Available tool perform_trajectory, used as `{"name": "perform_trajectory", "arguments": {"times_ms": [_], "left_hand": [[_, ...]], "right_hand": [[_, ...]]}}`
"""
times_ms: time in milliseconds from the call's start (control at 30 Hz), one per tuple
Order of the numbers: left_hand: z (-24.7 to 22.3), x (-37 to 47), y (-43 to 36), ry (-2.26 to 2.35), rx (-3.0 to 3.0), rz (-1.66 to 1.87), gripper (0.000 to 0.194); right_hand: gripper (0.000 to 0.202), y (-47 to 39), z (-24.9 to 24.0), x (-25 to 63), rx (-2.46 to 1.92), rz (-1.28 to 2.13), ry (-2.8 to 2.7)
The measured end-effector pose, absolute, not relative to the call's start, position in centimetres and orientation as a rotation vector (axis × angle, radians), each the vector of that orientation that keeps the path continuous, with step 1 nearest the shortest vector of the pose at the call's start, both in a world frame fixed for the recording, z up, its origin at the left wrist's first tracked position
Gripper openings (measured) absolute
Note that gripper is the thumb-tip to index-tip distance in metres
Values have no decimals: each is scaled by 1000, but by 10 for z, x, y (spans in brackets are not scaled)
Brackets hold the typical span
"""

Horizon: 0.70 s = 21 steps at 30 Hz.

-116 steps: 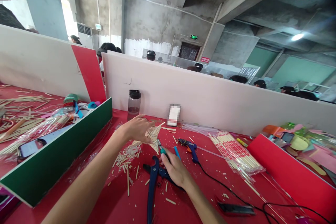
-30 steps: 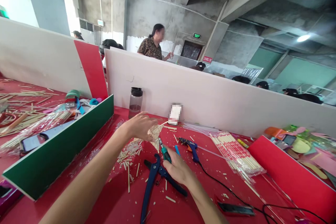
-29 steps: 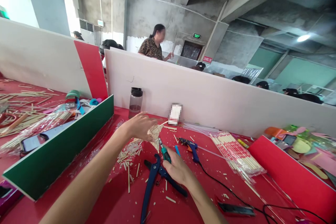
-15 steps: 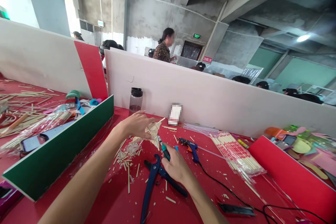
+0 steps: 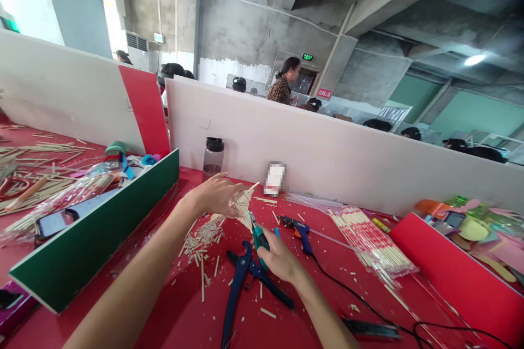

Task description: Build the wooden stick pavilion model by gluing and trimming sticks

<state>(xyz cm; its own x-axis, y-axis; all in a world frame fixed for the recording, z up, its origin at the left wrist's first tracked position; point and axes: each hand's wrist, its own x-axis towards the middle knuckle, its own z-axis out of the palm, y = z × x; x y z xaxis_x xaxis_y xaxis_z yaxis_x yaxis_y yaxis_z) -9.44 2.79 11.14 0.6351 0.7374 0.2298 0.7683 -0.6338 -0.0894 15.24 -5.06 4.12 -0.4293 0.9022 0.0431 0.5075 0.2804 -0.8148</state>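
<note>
My left hand (image 5: 215, 194) grips a small piece built from pale wooden sticks (image 5: 244, 202), holding it just above the table; its fingertips are partly hidden behind the piece. In my right hand (image 5: 279, 257) is a pair of teal-handled nippers (image 5: 259, 239), their metal jaws close to the piece's lower right edge. Whether the jaws touch a stick is too small to tell. Below my hands lies a large blue-handled cutter (image 5: 238, 283), spread open on the table. Stick offcuts (image 5: 200, 242) are heaped under my left wrist.
A glue gun (image 5: 302, 235) with a black cord lies right of my hands, near bagged sticks (image 5: 368, 237). A bottle (image 5: 213, 157) and a phone (image 5: 274, 179) stand by the white partition (image 5: 327, 158). Green (image 5: 102, 229) and red (image 5: 458, 267) dividers flank the table.
The nippers have turned and shifted slightly right, showing more of their teal handles. My left hand and the stick piece stay nearly still. A person behind the partition has moved right.
</note>
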Motion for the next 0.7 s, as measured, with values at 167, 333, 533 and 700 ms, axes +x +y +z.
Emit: {"name": "perform_trajectory", "arguments": {"times_ms": [167,333,533,700], "left_hand": [[114,-92,25,-1233,-2709,-245,78],[115,-90,24,-1247,-2711,-217,77],[112,-92,27,-1206,-2718,-235,80],[110,-93,29,-1175,-2734,-249,80]], "right_hand": [[46,-47,43,157,-1197,1208,-2015],[59,-50,58,159,-1173,1174,-2084],[61,-51,62,155,-1213,1038,-2144],[59,-52,50,150,-1276,931,-2120]]}}
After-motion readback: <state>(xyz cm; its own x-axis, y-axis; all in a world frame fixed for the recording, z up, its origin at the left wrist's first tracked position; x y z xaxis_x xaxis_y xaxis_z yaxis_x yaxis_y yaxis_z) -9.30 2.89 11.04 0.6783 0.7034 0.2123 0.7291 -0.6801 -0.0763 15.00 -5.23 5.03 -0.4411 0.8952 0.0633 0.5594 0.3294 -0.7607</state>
